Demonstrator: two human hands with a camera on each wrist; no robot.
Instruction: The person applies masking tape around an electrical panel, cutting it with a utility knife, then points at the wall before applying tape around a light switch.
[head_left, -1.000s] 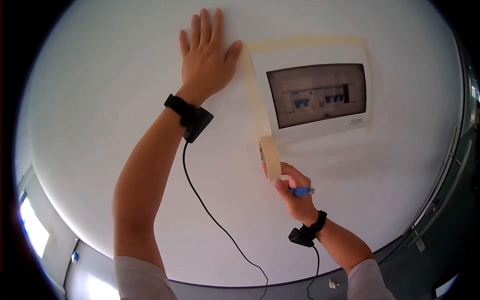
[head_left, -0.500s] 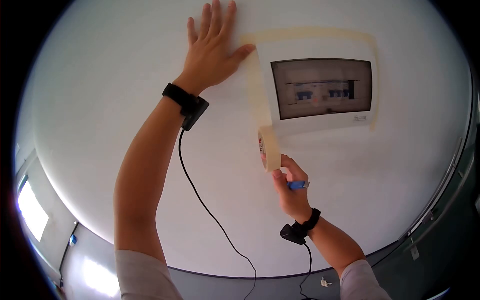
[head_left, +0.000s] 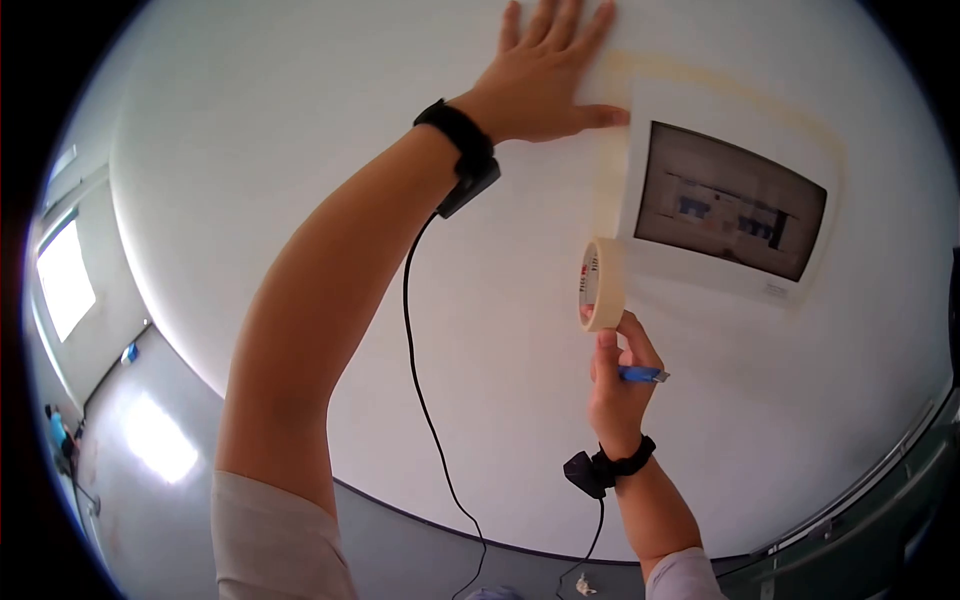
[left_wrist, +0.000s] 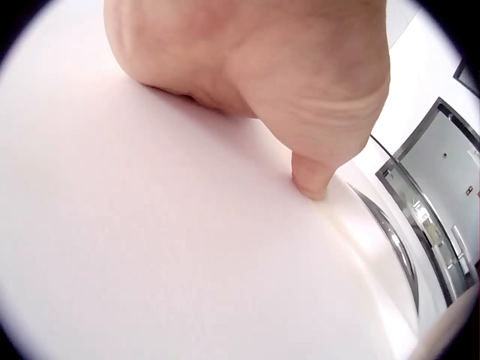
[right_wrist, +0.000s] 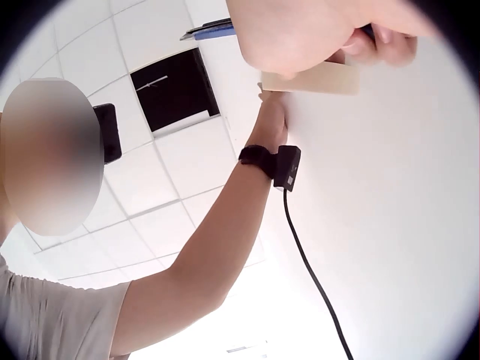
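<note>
A right hand point(head_left: 620, 400) grips the lower rim of a roll of masking tape point(head_left: 613, 285) between curled fingers and thumb, a blue-handled cutter point(head_left: 638, 375) tucked in the same grasp with its metal tip pointing outward. The roll stands edge-on at the foot of a pale tape strip point(head_left: 611, 175), just below the lower left corner of a breaker panel point(head_left: 735, 200) with a tinted window. Above, the person's left hand point(head_left: 537, 92) lies open on the white wall point(head_left: 510, 320), fingers spread, thumb reaching to the strip beside the panel. The roll looks light, its ring firm enough to pinch at the rim or through the core; the tape itself is likely thin, soft, tacky and easily torn or creased, best handled by its edges, clear of the cutter's tip.
</note>
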